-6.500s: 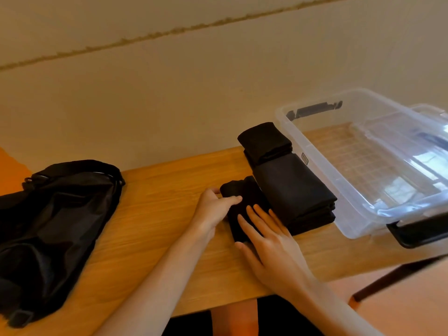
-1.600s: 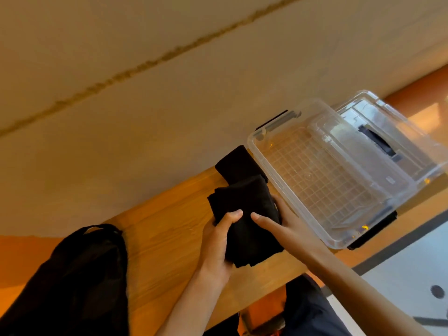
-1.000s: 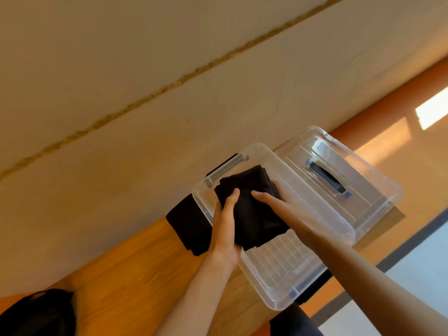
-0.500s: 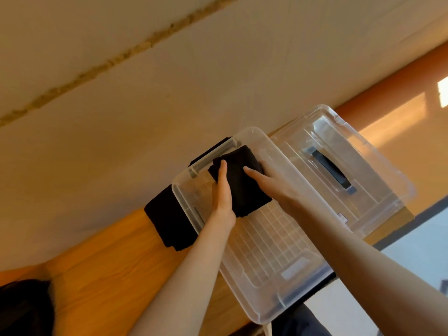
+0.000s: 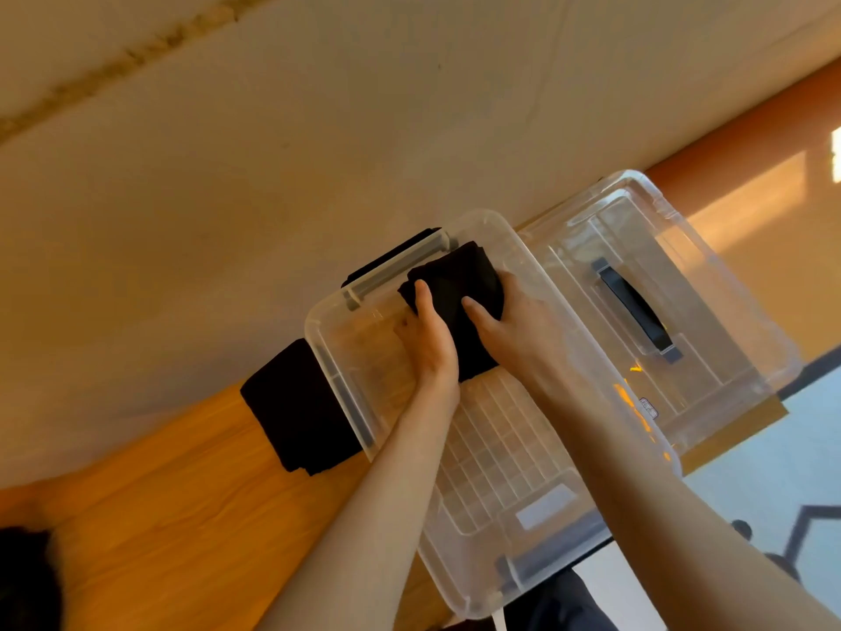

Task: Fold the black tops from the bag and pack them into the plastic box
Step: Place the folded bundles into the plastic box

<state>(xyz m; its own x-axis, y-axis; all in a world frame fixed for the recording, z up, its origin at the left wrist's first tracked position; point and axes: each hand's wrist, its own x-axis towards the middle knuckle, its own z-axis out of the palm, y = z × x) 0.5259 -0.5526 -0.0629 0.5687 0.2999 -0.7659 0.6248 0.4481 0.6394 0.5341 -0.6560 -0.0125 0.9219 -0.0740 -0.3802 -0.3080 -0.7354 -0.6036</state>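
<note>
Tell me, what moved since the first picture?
The folded black tops went from the table into the clear plastic box, at its far end. The left hand and right hand picked them up and grip them from both sides there. One black pile stayed on the table beside the box, and the lid stayed on the box's other side.

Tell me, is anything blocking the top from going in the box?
Nothing visible does. The left hand and right hand hold the top inside the open box, at its far end. The lid lies beside it.
</note>
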